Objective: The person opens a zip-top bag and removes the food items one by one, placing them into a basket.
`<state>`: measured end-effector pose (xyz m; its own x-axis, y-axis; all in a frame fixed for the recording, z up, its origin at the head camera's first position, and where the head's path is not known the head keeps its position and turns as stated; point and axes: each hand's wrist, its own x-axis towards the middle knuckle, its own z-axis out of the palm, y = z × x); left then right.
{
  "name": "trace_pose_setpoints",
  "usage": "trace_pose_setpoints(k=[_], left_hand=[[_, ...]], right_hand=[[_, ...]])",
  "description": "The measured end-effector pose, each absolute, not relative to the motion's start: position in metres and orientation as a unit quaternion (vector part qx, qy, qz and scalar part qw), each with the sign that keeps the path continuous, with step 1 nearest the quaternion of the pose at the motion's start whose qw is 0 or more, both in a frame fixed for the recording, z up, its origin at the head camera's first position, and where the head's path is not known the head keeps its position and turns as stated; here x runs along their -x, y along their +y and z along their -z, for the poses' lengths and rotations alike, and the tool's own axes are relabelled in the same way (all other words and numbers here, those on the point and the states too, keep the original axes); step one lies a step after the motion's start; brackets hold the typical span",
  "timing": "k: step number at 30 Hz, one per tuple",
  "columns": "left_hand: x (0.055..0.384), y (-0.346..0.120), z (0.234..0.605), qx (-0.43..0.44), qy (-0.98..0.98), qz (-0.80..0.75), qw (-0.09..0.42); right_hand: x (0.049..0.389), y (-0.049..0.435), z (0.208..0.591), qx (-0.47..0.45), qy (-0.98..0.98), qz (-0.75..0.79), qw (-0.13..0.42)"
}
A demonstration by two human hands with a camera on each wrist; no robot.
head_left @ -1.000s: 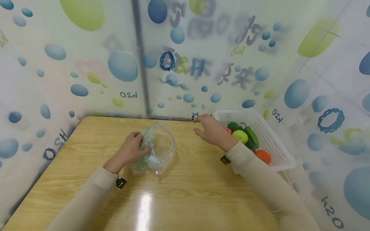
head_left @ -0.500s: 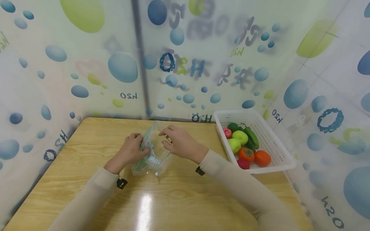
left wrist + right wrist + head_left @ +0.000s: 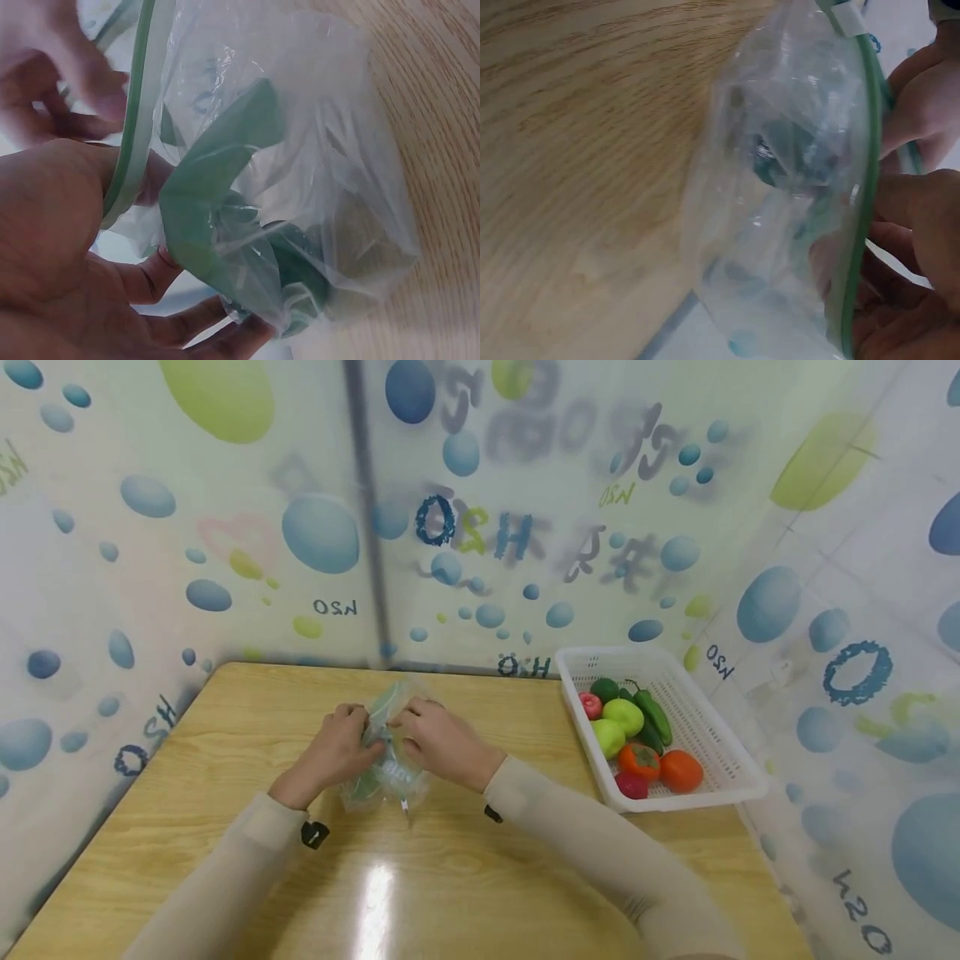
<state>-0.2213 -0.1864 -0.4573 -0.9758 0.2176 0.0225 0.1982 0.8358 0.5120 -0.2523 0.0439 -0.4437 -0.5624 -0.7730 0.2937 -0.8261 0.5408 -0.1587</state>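
Note:
A clear zip bag (image 3: 390,777) with a green zip strip (image 3: 137,97) stands on the table between both hands. My left hand (image 3: 337,747) grips its left edge, thumb hooked over the zip side and fingers against the outer wall. On the opposite side, my right hand (image 3: 448,745) pinches the other edge of the mouth, its fingers (image 3: 892,240) curled at the strip. A white slider (image 3: 847,19) sits at one end of the strip. Green shapes (image 3: 217,187) show on the bag's wall, and something dark green shows through the plastic near the bottom.
A white plastic basket (image 3: 723,739) stands at the right of the wooden table (image 3: 480,877). It holds green apples (image 3: 622,717), green peppers (image 3: 654,717), a persimmon (image 3: 639,762) and other produce. Bubble-patterned walls rise behind and at both sides.
My right hand has come left from beside the basket to the bag and taken its right edge. The wide mouth has drawn narrower. My left hand stays on the bag.

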Motion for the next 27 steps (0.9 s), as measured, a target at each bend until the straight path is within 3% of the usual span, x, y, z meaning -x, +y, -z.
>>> trace_pose_setpoints(k=[4, 14, 27], left_hand=[[0.222, -0.187, 0.456, -0.109, 0.955, -0.275, 0.010], [0.227, -0.193, 0.451, -0.093, 0.945, -0.312, 0.028], [0.226, -0.199, 0.454, -0.061, 0.933, -0.343, 0.088]], right_hand=[[0.267, 0.038, 0.455, -0.406, -0.906, -0.111, 0.037], [0.287, 0.030, 0.473, -0.379, -0.915, -0.141, 0.009], [0.289, 0.020, 0.485, -0.360, -0.908, -0.195, -0.086]])
